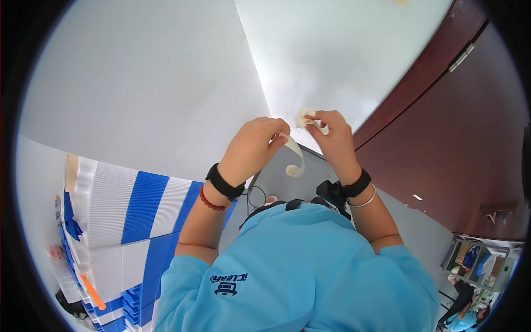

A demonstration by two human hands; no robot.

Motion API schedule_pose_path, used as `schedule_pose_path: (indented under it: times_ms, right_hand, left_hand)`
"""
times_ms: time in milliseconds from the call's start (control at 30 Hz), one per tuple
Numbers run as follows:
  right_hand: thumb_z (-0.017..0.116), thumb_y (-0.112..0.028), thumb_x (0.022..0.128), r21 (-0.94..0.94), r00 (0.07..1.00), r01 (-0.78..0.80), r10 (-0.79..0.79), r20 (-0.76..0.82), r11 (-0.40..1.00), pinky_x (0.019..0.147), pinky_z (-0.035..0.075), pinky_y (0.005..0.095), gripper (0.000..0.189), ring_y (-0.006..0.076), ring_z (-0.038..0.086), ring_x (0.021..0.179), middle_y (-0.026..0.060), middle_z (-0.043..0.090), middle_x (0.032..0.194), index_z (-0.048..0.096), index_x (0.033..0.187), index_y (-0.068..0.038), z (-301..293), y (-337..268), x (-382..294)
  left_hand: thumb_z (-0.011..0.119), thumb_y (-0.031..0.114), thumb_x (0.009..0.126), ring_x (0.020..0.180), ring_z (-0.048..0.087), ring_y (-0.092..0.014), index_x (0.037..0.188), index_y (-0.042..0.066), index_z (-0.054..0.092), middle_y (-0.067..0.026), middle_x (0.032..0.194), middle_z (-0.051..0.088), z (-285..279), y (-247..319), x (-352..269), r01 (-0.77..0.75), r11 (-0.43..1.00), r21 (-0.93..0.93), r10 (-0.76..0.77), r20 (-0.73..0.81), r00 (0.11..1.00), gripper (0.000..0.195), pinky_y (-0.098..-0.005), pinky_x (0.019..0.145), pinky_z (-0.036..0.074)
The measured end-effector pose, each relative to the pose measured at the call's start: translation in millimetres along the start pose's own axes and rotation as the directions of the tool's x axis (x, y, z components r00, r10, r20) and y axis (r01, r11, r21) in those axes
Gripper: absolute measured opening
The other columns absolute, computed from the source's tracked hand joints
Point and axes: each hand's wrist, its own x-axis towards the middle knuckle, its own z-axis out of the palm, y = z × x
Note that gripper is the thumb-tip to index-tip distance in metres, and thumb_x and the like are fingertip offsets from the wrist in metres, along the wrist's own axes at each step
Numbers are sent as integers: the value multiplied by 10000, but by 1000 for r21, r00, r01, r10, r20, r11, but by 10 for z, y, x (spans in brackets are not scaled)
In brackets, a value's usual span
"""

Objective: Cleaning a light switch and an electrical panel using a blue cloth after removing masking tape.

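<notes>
My left hand [259,143] pinches the upper end of a pale strip of tape [295,145] between thumb and fingers. The strip hangs down and curls into a small roll at its lower end. To its right, my right hand [334,135] holds a crumpled cream-coloured wad [305,119] between thumb and fingertips. The hands are apart, in front of a white wall corner. Black bands circle both wrists.
A dark red door [435,137] with a metal hinge stands at right. Blue and white plastic bins [145,207] are at left, with an orange-handled tool [92,291] on top. Another person [462,317] is at lower right beside a grey shelf unit [477,265].
</notes>
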Motion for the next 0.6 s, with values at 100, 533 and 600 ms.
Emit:
schedule_pose_path:
  times_ms: [100, 533, 600]
  right_hand:
    - [727, -143, 824, 47, 996, -41, 37, 87, 998, 655, 479, 343, 228, 233, 567, 706, 121, 661, 822, 732, 1017, -22, 155, -157, -44]
    - [620, -242, 945, 359, 886, -424, 298, 356, 832, 679, 467, 292, 307, 155, 568, 717, 76, 657, 800, 688, 1061, 34, 480, -316, -333]
    - [614, -248, 949, 355, 901, -395, 282, 329, 847, 693, 466, 291, 310, 152, 562, 724, 70, 650, 800, 684, 1058, 34, 449, -387, -351]
  left_hand:
    - [687, 59, 871, 727, 570, -240, 943, 40, 642, -85, 781, 621, 13, -51, -93, 54, 997, -61, -55, -21, 998, 87, -329, 702, 480]
    - [717, 34, 840, 720, 559, -148, 1101, 36, 626, -51, 811, 624, -25, -419, -258, 135, 959, -250, -165, -105, 981, 276, -270, 693, 483]
    - [711, 27, 843, 723, 558, -137, 1133, 36, 626, -43, 815, 623, -62, -394, -245, 149, 953, -265, -164, -36, 986, 303, -267, 694, 483]
